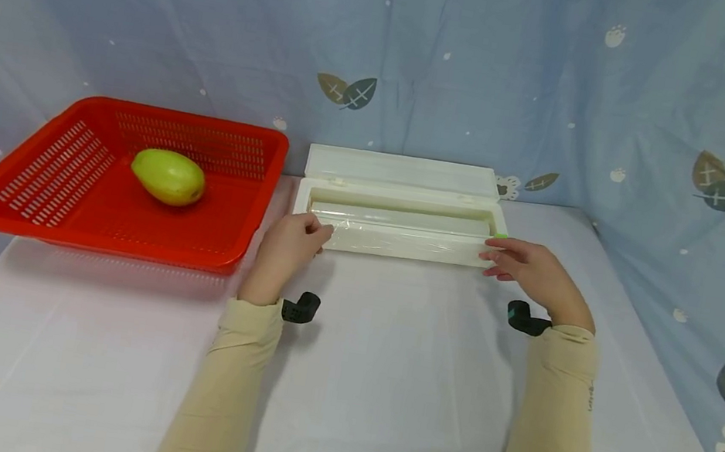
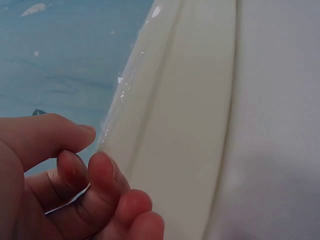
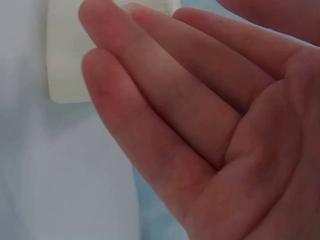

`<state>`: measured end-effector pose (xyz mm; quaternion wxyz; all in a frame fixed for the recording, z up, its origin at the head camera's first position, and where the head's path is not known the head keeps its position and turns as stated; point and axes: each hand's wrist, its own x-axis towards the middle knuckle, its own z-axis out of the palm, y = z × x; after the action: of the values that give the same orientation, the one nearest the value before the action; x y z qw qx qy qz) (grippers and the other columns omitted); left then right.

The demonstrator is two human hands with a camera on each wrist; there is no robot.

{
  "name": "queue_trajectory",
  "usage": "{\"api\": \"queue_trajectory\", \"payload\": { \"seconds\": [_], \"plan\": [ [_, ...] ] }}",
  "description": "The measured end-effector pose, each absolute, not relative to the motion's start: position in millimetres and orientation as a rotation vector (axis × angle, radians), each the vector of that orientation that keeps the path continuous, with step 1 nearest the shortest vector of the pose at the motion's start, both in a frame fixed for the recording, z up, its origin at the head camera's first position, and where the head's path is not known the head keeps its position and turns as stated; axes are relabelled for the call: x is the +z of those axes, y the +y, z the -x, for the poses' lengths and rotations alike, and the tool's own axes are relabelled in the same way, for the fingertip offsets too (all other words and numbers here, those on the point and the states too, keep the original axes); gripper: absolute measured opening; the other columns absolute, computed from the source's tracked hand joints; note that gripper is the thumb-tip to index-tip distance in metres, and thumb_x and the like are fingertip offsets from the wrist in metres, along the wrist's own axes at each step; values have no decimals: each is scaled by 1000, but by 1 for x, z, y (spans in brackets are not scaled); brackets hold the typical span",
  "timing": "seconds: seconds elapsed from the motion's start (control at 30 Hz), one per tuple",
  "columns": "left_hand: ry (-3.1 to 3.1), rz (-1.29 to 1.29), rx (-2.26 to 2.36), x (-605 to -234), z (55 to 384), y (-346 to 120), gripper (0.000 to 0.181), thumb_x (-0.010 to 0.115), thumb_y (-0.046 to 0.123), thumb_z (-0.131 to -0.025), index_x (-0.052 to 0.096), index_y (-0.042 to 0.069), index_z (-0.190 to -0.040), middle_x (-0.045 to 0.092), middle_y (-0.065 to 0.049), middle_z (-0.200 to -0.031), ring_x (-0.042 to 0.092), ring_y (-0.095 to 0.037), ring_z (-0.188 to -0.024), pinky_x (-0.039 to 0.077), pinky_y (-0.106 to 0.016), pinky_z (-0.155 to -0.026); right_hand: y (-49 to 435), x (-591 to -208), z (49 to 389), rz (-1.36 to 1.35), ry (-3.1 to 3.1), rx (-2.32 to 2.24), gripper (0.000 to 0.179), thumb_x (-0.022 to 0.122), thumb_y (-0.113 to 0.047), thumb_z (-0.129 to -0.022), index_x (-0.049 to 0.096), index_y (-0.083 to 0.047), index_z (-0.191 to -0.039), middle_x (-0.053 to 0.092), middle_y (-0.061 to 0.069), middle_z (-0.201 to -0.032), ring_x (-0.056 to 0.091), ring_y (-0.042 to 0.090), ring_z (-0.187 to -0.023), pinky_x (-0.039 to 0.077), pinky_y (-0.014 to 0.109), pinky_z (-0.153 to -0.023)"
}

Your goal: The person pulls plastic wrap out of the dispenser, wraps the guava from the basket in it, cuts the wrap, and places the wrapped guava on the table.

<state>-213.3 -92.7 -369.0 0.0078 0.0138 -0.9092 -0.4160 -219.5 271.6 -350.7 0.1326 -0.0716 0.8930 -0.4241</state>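
A white cling film box (image 1: 394,250) lies near the back of the table, lid (image 1: 401,173) raised and a film roll (image 1: 399,217) inside. Clear cling film (image 1: 402,240) drapes from the roll over the front wall. My left hand (image 1: 289,246), at the box's left end, pinches the film's edge between thumb and fingers, the other fingers curled beneath. At the opposite end, beside a small green piece (image 1: 500,236), my right hand (image 1: 531,271) reaches the corner with fingers fairly straight. In the right wrist view its fingers (image 3: 165,105) overlap the box end; the thumb tip is out of frame.
A red plastic basket (image 1: 238,258) stands at the left with a yellow-green oval fruit (image 1: 169,177) in it. Its right rim is close to my left hand. A patterned blue curtain (image 1: 445,51) hangs behind the white-covered table (image 1: 395,387).
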Motion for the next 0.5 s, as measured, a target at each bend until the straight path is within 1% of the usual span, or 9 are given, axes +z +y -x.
{"api": "queue_trajectory", "payload": {
  "seconds": [0.1, 0.17, 0.3, 0.4, 0.5],
  "plan": [
    [-2864, -49, -1316, -373, 213, -95, 33, 49, 36, -88, 54, 13, -65, 54, -3, -60, 45, -21, -59, 34, -30, -52, 276, -353, 220, 201, 2536, -1319, 39, 47, -31, -92, 51, -8, -123, 57, 11, -117, 60, 22, -96, 46, 36, -82],
    [-2879, -51, -1327, -376, 214, -96, 37, 47, 38, -89, 53, 12, -63, 53, -4, -58, 44, -21, -58, 33, -30, -53, 279, -354, 219, 199, 2494, -1400, 40, 48, -34, -91, 53, -6, -120, 57, 10, -116, 59, 22, -98, 46, 35, -83],
    [-2971, -47, -1350, -381, 214, -100, 46, 45, 46, -89, 54, 9, -63, 54, -6, -58, 46, -22, -58, 35, -31, -54, 284, -356, 216, 195, 2385, -1613, 41, 49, -29, -92, 52, 1, -119, 57, 17, -115, 57, 30, -101, 45, 35, -83],
    [-3054, -49, -1411, -387, 216, -102, 51, 44, 54, -86, 59, 8, -71, 59, -7, -65, 53, -23, -64, 39, -32, -60, 289, -362, 214, 131, 2331, -1696, 40, 48, -25, -93, 51, 6, -118, 56, 22, -114, 55, 33, -102, 44, 36, -83],
    [-3059, -37, -1519, -392, 220, -103, 58, 44, 62, -82, 62, 7, -82, 63, -7, -74, 57, -24, -70, 40, -33, -67, 294, -372, 216, 32, 2318, -1685, 40, 47, -24, -93, 51, 8, -115, 57, 23, -112, 56, 32, -101, 45, 38, -83]
  ]
}}
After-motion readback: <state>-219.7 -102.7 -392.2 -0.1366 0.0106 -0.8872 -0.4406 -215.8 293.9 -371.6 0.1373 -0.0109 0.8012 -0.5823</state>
